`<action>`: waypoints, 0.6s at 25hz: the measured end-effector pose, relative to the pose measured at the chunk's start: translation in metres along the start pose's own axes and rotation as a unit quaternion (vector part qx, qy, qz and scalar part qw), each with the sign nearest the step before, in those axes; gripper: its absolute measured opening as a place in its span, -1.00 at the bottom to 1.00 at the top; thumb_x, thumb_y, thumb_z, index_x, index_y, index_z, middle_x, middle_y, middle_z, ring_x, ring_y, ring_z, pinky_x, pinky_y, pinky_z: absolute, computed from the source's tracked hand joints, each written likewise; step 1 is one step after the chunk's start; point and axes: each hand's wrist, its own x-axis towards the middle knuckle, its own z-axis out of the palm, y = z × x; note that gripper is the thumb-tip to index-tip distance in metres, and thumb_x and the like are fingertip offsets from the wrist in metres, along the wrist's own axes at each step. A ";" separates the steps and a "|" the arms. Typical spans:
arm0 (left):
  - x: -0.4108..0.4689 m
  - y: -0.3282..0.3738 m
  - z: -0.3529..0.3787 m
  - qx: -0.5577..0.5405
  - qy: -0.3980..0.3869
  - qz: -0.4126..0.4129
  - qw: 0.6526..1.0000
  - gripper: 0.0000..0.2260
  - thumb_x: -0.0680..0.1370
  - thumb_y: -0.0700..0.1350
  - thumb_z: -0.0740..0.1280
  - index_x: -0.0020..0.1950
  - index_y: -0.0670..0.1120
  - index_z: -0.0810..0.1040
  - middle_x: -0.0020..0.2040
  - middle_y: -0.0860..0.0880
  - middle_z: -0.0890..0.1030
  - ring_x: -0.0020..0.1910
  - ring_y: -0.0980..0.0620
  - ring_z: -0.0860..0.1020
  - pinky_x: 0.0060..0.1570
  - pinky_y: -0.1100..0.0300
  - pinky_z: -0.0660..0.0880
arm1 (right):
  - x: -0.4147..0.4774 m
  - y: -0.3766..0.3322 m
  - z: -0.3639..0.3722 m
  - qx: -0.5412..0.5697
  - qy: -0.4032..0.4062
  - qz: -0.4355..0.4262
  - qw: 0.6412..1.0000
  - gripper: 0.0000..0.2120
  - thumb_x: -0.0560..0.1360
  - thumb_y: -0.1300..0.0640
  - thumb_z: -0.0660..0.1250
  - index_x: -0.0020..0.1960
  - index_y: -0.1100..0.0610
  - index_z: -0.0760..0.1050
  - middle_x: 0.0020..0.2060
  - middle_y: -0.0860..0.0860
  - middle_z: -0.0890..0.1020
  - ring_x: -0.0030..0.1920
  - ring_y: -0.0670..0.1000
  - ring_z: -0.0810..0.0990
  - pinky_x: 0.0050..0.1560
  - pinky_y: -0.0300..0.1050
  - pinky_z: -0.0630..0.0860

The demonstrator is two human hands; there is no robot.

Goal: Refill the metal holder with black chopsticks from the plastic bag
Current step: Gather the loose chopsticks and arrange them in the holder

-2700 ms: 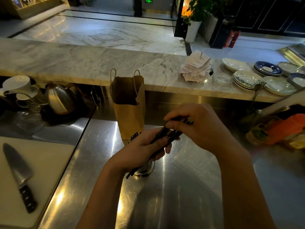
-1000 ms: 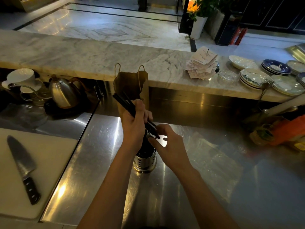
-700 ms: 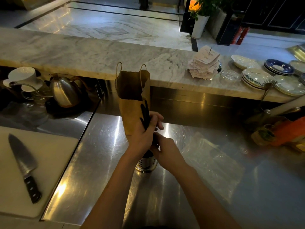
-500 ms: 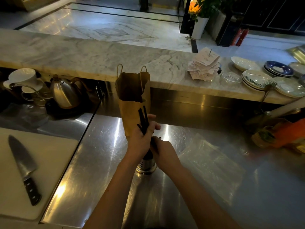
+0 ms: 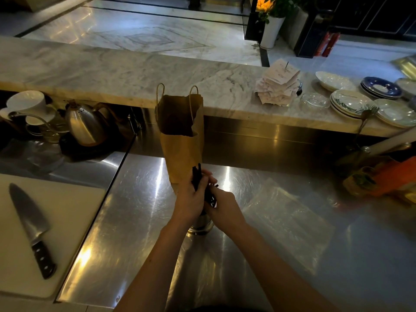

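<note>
Evidently light, stiff and slick, the chopsticks (image 5: pixel 199 179) stood upright over the holder (image 5: pixel 201 224), tips above the clenched left hand (image 5: pixel 191 199), right hand (image 5: pixel 221 207) grasping the lower bundle, best held mid-length.

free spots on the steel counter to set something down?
Bare steel counter lies between the cutting board and the left hand; more in front of the metal holder, between the forearms. Right is taken by the plastic bag. Crowded: paper bag behind the holder, kettle far left, bottles far right.
</note>
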 end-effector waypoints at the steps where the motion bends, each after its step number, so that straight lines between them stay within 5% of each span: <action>1: 0.001 0.006 -0.001 -0.016 0.009 0.018 1.000 -0.83 0.66 -0.20 0.16 0.08 -0.21 0.52 -0.12 0.01 0.63 -0.17 0.40 0.59 -0.12 0.56 0.44 | -0.001 0.000 -0.002 0.020 0.000 0.002 1.000 -0.77 0.52 0.09 0.35 0.15 0.11 0.55 0.01 0.04 0.70 0.01 0.00 0.66 0.04 -0.22 0.54; 6: 0.021 0.028 -0.015 -0.089 0.008 0.118 0.989 -0.88 0.65 -0.24 0.15 0.11 -0.19 0.45 -0.12 -0.13 0.64 -0.06 0.01 0.66 0.05 0.17 0.57 | -0.002 -0.003 -0.016 0.106 0.031 -0.020 0.994 -0.75 0.49 0.14 0.40 0.17 0.06 0.58 0.01 -0.11 0.68 0.02 -0.19 0.63 0.10 -0.28 0.55; 15: 0.005 -0.015 -0.008 0.066 -0.031 0.041 0.996 -0.73 0.59 -0.19 0.30 0.28 -0.02 0.48 0.05 0.23 0.58 0.04 0.32 0.55 0.02 0.50 0.47 | -0.002 0.009 -0.014 0.099 0.046 -0.009 0.994 -0.69 0.53 0.19 0.31 0.26 0.04 0.51 0.11 -0.06 0.66 0.13 -0.14 0.62 0.21 -0.10 0.56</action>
